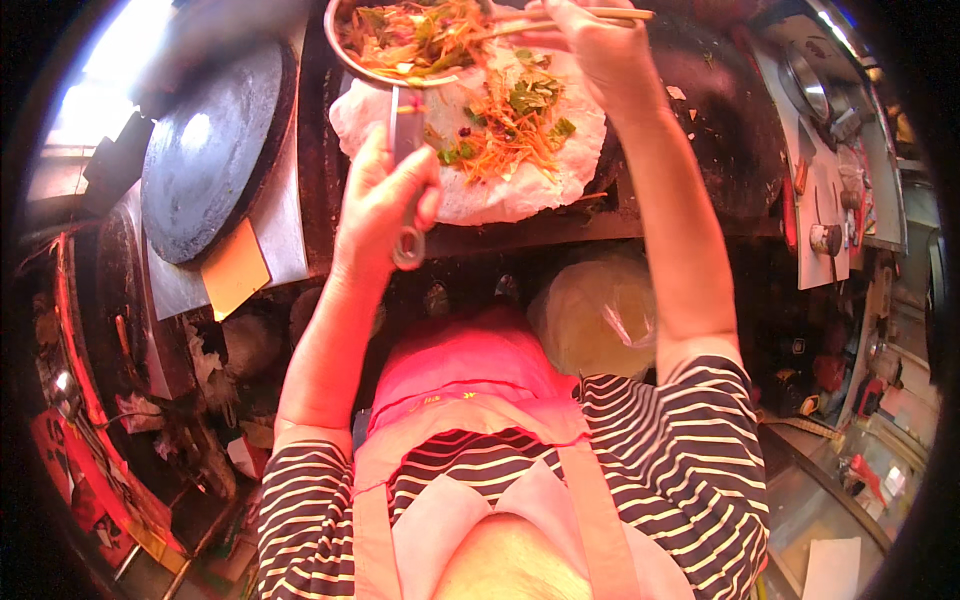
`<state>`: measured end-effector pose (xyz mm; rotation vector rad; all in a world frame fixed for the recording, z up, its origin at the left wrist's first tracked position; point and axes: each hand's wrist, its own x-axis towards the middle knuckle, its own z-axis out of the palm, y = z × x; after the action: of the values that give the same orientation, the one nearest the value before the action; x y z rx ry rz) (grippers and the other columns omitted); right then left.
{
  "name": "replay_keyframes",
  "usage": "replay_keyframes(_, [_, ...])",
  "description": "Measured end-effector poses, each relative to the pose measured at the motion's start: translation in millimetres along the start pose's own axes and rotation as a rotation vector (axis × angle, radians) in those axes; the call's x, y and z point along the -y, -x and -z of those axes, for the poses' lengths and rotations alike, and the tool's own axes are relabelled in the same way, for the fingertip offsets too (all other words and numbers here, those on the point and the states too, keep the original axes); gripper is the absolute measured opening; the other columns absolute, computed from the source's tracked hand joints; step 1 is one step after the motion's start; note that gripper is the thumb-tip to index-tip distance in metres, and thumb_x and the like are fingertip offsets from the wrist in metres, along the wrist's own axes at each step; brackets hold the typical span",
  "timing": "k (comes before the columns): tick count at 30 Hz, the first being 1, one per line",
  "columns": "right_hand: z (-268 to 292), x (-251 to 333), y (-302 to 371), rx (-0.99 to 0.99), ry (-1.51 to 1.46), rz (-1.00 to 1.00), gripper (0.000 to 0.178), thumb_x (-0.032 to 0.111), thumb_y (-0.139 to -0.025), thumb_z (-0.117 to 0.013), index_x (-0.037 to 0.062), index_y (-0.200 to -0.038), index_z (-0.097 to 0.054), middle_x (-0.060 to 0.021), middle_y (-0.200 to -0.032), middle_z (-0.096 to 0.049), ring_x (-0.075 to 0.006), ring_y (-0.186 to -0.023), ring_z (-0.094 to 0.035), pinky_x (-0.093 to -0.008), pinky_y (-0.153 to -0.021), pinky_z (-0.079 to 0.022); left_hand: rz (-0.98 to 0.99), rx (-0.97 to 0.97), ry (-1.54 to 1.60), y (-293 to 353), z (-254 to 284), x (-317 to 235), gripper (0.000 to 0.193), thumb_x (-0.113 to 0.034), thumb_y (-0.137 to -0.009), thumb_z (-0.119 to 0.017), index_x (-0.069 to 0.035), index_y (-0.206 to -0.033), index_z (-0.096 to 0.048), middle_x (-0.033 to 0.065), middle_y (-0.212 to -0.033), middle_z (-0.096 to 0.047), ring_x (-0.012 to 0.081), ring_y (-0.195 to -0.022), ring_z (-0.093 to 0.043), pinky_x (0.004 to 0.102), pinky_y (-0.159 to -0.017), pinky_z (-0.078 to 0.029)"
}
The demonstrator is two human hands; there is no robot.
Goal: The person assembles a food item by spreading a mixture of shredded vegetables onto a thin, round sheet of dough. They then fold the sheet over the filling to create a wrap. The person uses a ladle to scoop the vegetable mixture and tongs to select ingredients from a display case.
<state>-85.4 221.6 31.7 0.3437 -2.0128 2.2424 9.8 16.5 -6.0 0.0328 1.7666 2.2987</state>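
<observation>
Fingers clamped, left hand [388,190] on pan handle [409,132], right hand [600,45] on chopsticks [628,14], topping the flatbread [475,200] seemed underway, wanting even spreading next

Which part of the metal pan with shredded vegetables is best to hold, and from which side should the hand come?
Its long handle, probably best from the person's near side, slightly left, as the left hand grips it now. The handle extends from the pan toward the person, while shredded vegetables heap near the rim, making that a messier grip.
</observation>
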Motion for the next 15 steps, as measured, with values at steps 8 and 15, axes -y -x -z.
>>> replay_keyframes(8, [-7.4, -0.8, 8.2, -0.080, 0.100, -0.171, 0.021, 0.002, -0.095, -0.041, 0.0012, -0.102, -0.061, -0.0087, -0.094, -0.062, -0.0163, -0.080, -0.066, -0.0273, -0.073, -0.058, -0.018, -0.130, -0.004, 6.8, 4.8, 10.1, 0.028, -0.008, -0.092, -0.051, -0.006, -0.120, -0.045, -0.0016, -0.066, -0.048, 0.0062, -0.044, -0.043, 0.0196, -0.038, -0.033])
replay_keyframes(15, [-16.7, -4.1, 10.3, 0.087, -0.083, -0.076, 0.019, -0.002, -0.093, -0.044, 0.0000, -0.097, -0.062, -0.0065, -0.093, -0.060, -0.0134, -0.080, -0.063, -0.0267, -0.071, -0.059, 0.058, 0.025, 0.022, 10.4, 7.8, 17.7, 0.033, -0.007, -0.094, -0.049, -0.004, -0.125, -0.042, -0.0003, -0.066, -0.048, 0.0068, -0.042, -0.043, 0.0197, -0.037, -0.034])
